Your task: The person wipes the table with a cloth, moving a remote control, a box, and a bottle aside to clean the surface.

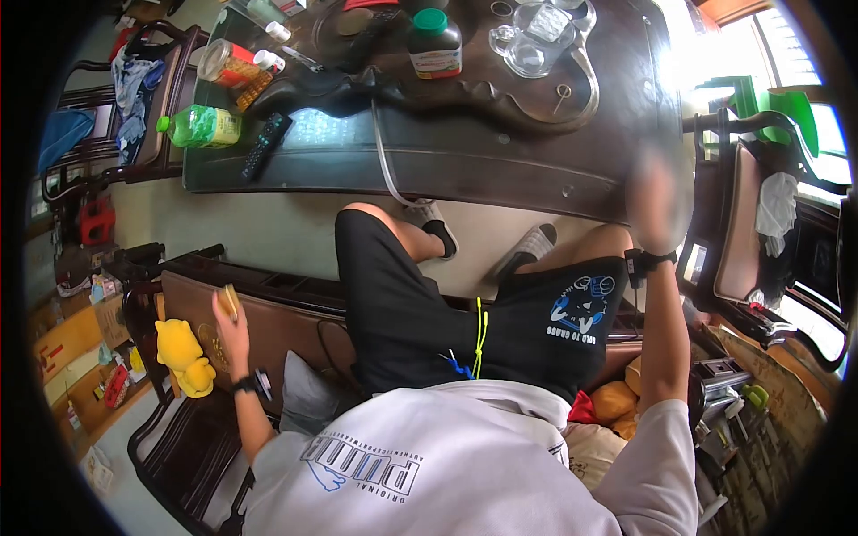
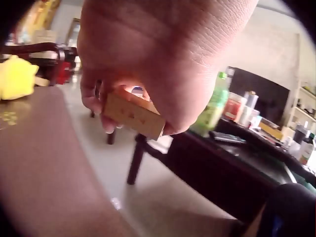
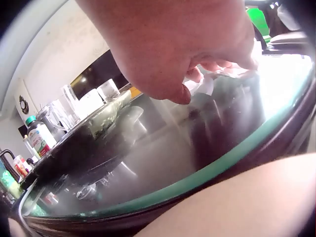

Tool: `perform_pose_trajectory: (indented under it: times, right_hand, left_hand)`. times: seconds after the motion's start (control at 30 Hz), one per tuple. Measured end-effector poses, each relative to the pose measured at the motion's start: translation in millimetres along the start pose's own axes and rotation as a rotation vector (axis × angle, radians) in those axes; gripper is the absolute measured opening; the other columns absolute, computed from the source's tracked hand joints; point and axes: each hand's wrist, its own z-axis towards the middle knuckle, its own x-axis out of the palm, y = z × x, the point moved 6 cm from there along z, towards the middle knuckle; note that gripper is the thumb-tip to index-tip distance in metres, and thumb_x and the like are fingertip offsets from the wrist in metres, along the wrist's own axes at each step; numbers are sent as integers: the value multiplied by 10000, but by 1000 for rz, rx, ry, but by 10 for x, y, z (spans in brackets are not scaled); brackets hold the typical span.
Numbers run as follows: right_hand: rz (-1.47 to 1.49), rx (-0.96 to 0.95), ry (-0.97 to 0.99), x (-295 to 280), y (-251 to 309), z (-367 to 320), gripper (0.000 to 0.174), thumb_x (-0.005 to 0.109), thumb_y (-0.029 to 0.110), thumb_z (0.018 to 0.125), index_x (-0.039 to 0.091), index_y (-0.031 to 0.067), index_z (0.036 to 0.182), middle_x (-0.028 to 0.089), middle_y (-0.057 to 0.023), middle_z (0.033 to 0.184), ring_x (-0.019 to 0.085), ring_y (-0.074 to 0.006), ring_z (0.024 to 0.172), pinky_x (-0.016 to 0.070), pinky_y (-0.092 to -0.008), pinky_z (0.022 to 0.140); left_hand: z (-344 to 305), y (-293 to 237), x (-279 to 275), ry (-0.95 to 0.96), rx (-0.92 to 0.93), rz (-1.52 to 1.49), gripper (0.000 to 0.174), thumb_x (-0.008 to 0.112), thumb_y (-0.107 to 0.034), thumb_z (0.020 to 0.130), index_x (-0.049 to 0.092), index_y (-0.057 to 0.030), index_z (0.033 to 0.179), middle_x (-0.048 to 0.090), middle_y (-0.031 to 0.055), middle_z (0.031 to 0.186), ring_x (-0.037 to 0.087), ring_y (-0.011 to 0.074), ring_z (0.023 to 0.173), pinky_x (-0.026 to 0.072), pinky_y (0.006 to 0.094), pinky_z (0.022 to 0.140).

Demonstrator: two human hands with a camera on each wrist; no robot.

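Block (image 2: 132, 120), pinched in left grip (image 1: 234, 335); right grip (image 3: 185, 47) head-view blurred, wrist-view curled, hold unclear.

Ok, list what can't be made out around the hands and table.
Head view: the right hand, smeared by a blur.
Right wrist view: whatever lies under that hand, covered by it.
Left wrist view: far side of the tan block, hidden by the left hand.
Head view: small print on the green-capped bottle, too tiny.

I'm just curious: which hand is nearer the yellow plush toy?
Left. The left hand, holding a small tan block, is beside the toy; the right hand is farther, at the dark glass-topped table.
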Motion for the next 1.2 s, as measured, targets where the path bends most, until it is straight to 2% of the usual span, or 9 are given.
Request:
perform_pose_trajectory:
  times: [0.07, 0.13, 0.3, 0.47, 0.67, 0.8, 1.03, 1.13, 1.2]
  right_hand:
    - [-13, 14, 9, 29, -3, -10, 608, 595, 244, 984, 404, 51, 1528, 300, -257, 1609, 279, -458, 1492, 297, -625, 1157]
    - [-14, 38, 13, 61, -14, -5, 648, 600, 271, 984, 366, 59, 1550, 270, -247, 1624, 246, -452, 1507, 288, -672, 1139]
    - [-59, 76, 55, 13, 111, -29, 712, 588, 391, 989, 335, 50, 1561, 241, -267, 1628, 222, -461, 1512, 280, -710, 1119]
    - [-93, 75, 114, 72, 88, -6, 789, 564, 505, 987, 304, 46, 1574, 206, -289, 1631, 186, -463, 1522, 254, -740, 1111]
    - [-113, 91, 83, 59, 147, -26, 782, 560, 508, 991, 306, 54, 1575, 194, -296, 1634, 181, -476, 1519, 269, -730, 1109]
    - [-107, 81, 42, 17, 193, -100, 746, 541, 490, 1004, 320, 58, 1570, 212, -287, 1631, 198, -462, 1520, 259, -725, 1115]
    - [-81, 59, 31, 24, 180, -138, 756, 474, 545, 1018, 300, 73, 1582, 202, -276, 1640, 185, -448, 1528, 234, -720, 1129]
    - [-67, 81, 58, 48, 212, -142, 827, 394, 636, 1014, 262, 64, 1595, 154, -278, 1655, 138, -440, 1542, 184, -714, 1148]
    - [-74, 118, 80, 111, 300, -187, 890, 377, 671, 1000, 210, 40, 1605, 114, -285, 1661, 101, -438, 1549, 131, -704, 1166]
  left_hand:
    - [-357, 1038, 59, -277, 218, 181, 699, 606, -296, 993, 248, -173, 1580, 569, 309, 1359, 571, 483, 1233, 466, 495, 1016]
    - [-895, 1744, 177, -71, -231, 73, 774, 649, -330, 963, 227, -79, 1562, 536, 322, 1395, 572, 471, 1238, 460, 488, 1029]
    - [-1788, 3317, 1047, -1, -466, -216, 768, 667, -276, 934, 250, -42, 1534, 535, 350, 1358, 588, 457, 1212, 465, 482, 1029]
    - [-1771, 3075, 1032, 61, -501, 291, 749, 666, -260, 904, 313, -57, 1533, 573, 309, 1340, 613, 423, 1180, 475, 465, 1016]
    - [-1508, 2668, 550, 312, -713, -132, 856, 714, -260, 872, 257, -109, 1580, 566, 203, 1360, 571, 285, 1202, 492, 418, 970]
    - [-1389, 3420, 647, 47, -365, 72, 815, 759, -265, 817, 385, -108, 1524, 638, 194, 1270, 637, 314, 1132, 492, 436, 982]
    - [-1730, 3843, 643, 234, -675, 422, 702, 774, -241, 763, 509, -83, 1394, 565, 245, 1386, 560, 371, 1286, 448, 510, 1055]
    - [-1441, 2631, 289, -93, -598, 347, 629, 714, -181, 845, 489, -28, 1412, 515, 240, 1450, 501, 362, 1351, 411, 490, 1104]
    - [-820, 2431, 298, -251, -125, 34, 587, 638, -84, 910, 442, 17, 1454, 480, 238, 1495, 476, 347, 1380, 356, 450, 1157]
